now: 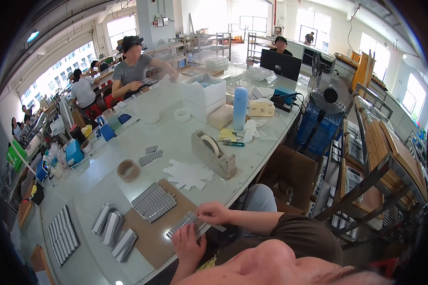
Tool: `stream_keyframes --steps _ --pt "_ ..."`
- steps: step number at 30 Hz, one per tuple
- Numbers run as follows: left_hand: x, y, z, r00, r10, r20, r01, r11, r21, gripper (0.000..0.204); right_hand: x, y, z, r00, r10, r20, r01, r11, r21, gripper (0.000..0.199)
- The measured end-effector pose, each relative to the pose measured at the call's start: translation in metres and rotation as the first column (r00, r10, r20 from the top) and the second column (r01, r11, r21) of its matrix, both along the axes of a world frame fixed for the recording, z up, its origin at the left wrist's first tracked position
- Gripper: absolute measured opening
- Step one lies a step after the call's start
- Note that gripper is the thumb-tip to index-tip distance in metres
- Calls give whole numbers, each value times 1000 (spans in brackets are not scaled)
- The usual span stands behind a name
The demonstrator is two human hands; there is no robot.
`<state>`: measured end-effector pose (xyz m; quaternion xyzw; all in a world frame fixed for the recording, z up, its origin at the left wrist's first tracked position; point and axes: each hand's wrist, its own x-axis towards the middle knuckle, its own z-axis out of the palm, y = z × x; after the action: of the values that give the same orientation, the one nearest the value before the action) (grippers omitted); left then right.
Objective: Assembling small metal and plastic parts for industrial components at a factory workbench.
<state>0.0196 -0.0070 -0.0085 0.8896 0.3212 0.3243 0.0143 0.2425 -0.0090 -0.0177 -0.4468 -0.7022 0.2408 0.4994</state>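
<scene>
My left hand (189, 244) lies at the near edge of the table with its fingers stretched out and thumb apart, the fingertips on a short row of small grey pieces (180, 225). My right hand (215, 213) is closed in a pinch at the far end of that row; what its fingertips hold is hidden. A narrow white strip (218, 226) sticks out below the right hand. Beneath the row lies a brown board (147, 242), which also carries a larger block of grey pieces (154, 202) side by side.
Left of the board lie stacks of grey-white bars (112, 228) and a striped sheet of pieces (63, 236). Farther off are white paper strips (188, 174), a tape dispenser (214, 154), a brown tape roll (128, 170) and a blue bottle (240, 108). A person (134, 71) works across the table.
</scene>
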Motion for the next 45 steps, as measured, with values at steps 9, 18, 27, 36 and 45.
stream_keyframes --steps 9,18,27,36,45 --pt "0 0 0 1000 -5 4 5 1000 1 52 -1 -1 1 1000 -21 -23 21 1000 8 7" --pt "0 -1 2 1000 0 -2 0 1000 1 51 -2 1 -1 999 -15 -32 16 999 41 7" --pt "3 4 -7 1000 -11 6 10 999 34 54 2 2 -1 1000 -26 7 25 995 102 7" --pt "-1 14 -32 999 -30 30 25 989 146 57 0 0 -6 1000 -14 -22 15 999 47 9" --pt "2 13 -34 999 -21 24 17 990 142 55 1 2 -8 1000 -20 -22 21 999 41 8"
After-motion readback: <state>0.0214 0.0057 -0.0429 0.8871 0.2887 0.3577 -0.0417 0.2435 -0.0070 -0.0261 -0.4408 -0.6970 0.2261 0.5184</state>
